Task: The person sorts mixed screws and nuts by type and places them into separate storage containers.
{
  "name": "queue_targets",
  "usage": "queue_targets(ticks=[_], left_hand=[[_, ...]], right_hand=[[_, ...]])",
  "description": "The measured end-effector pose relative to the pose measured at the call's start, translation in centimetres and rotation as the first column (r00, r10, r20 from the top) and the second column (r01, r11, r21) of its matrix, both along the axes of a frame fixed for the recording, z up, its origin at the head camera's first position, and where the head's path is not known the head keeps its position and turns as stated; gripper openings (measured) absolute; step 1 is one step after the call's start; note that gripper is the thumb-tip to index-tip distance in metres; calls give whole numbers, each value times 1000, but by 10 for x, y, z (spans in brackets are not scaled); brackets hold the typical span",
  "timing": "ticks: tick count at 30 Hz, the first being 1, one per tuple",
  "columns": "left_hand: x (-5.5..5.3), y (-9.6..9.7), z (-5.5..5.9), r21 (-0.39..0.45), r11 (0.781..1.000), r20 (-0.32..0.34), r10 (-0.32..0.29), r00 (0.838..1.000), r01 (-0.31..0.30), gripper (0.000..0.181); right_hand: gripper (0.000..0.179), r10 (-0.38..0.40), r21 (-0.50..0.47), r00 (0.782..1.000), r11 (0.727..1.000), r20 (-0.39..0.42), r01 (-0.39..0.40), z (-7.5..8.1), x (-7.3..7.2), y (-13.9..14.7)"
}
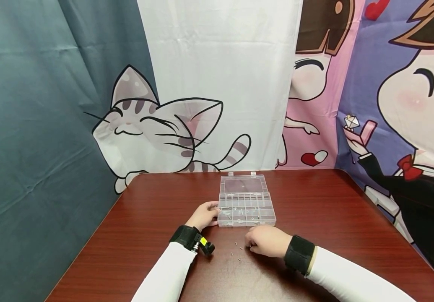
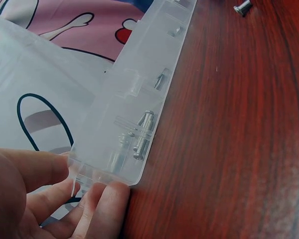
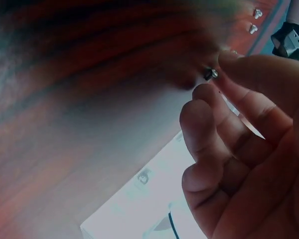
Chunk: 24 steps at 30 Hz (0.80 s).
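A clear plastic compartment box lies on the table with its lid folded back. My left hand holds its left end, fingers and thumb around the corner in the left wrist view. Through the wall, several metal screws show inside the compartments. In front of the box my right hand is low over the table with curled fingers. Its thumb and forefinger pinch a small screw in the right wrist view. Several loose short screws lie between the hands.
The reddish-brown wooden table reaches back to a printed cloth backdrop. Black straps are around both wrists, and a small camera sits on the left one.
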<state>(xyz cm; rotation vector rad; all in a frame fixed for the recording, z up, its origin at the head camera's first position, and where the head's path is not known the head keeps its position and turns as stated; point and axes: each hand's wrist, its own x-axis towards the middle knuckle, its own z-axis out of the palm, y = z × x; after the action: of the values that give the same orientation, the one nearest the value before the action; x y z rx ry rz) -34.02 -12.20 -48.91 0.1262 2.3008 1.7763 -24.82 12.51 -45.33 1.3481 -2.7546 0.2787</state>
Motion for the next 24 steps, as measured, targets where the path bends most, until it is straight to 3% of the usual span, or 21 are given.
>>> queue_targets(ticks=[7, 16, 24], left_hand=[[0, -1, 1, -6, 1000, 3, -4, 1000, 4, 47], [1, -1, 0, -3, 1000, 9, -7, 1000, 7, 47], [0, -1, -1, -15, 1000, 3, -7, 1000, 7, 47]], right_hand=[[18, 7, -29, 999, 1000, -54, -8, -4, -2, -1], [16, -67, -28, 998, 997, -3, 66, -9, -10, 1], [19, -39, -23, 999, 999, -29, 38, -11, -9, 3]])
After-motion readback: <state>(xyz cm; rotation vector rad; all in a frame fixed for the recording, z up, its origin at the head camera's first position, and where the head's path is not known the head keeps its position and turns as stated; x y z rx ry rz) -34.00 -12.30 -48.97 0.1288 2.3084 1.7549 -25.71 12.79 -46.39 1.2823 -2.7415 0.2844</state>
